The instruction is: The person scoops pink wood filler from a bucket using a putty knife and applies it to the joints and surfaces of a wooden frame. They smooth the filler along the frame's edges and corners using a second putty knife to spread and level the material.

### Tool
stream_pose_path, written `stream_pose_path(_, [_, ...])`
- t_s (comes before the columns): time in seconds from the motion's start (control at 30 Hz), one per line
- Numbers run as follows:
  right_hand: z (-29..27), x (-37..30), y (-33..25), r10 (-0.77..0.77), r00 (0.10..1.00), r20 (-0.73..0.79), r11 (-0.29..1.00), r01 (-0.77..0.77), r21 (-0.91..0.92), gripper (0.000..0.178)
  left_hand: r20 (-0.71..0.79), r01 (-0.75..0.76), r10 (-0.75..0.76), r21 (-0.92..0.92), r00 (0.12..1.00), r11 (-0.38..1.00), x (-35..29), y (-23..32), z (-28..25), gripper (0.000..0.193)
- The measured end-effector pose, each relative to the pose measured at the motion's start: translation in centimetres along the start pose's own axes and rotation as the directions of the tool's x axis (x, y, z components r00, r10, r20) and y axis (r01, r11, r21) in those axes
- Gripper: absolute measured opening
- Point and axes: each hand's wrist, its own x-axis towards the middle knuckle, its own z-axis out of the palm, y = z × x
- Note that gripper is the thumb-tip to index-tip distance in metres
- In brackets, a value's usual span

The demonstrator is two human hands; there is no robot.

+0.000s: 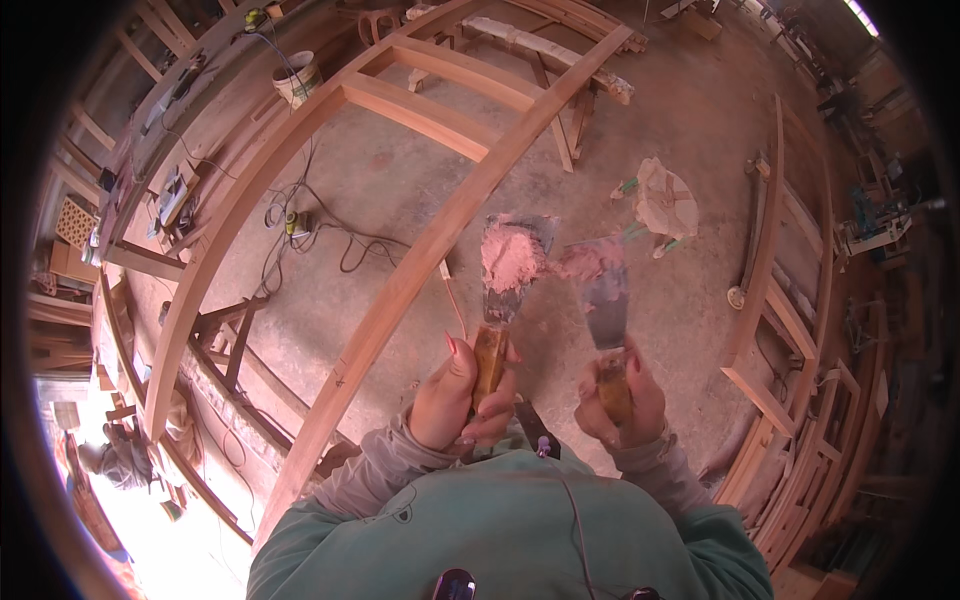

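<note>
My left hand is closed round the wooden handle of a putty knife, whose wide blade points away from me. A lump of pink filler paste lies on that blade. In my right hand is a second putty knife, its blade smeared with the same pink paste and slightly blurred. The two blades are side by side, and the paste seems to bridge the gap between them. Just left of my left hand runs a long rail of a wooden frame.
The frame rests on trestles, its crosspieces at the far end. Cables and a green power tool lie on the floor beneath it. A white bucket stands far left. Ahead right is a pale-covered stool; another wooden frame stands right.
</note>
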Motion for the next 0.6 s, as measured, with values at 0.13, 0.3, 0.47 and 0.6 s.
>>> stream_pose_path(0.13, [0.2,0.2,0.9,0.062,0.997,0.045,0.995,-0.065,0.071,0.05,0.021,0.018,-0.018,-0.039,1.0,0.999,0.2,0.0,0.1,0.061])
stream_pose_path(0.3, [1.3,0.8,-0.1,0.009,1.0,0.029,0.974,-0.003,-0.224,0.046,-0.003,0.012,-0.011,0.047,1.0,0.999,0.4,-0.3,0.3,0.06])
stream_pose_path(0.47, [2.2,2.5,-1.6,-0.242,0.953,0.183,0.032,0.197,-0.98,0.041,0.015,0.003,-0.004,0.112,1.0,0.994,0.3,-0.3,0.5,0.057])
stream_pose_path(0.6, [1.8,3.5,-1.2,-0.256,0.877,0.406,-0.393,0.289,-0.873,0.046,0.011,-0.018,0.016,0.198,1.0,0.98,-0.3,-0.1,0.6,0.057])
